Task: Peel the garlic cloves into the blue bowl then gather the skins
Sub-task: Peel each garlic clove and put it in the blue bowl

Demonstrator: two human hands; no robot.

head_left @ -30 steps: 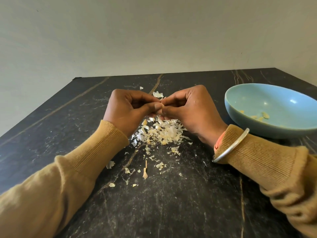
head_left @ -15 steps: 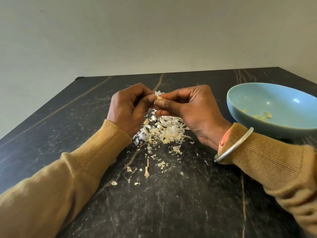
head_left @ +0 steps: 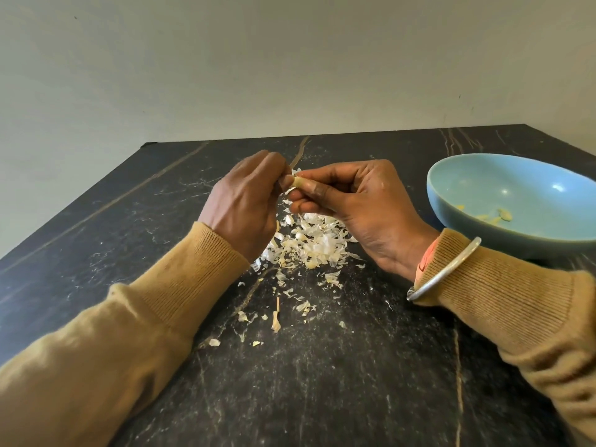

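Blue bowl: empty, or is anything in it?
Not empty. A few pale peeled garlic pieces lie low in the blue bowl; most of its inside is bare.

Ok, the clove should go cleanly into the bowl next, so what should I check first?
1. Pale garlic clove pinched in right hand: ok.
2. Left hand pinching at the clove's tip: ok.
3. Clove fully bare: not ok, white skin clings to it.
4. Light blue round bowl upright, to the right of the right hand: ok.
5. Pile of white papery skins on dark marble table, outside the bowl: ok.
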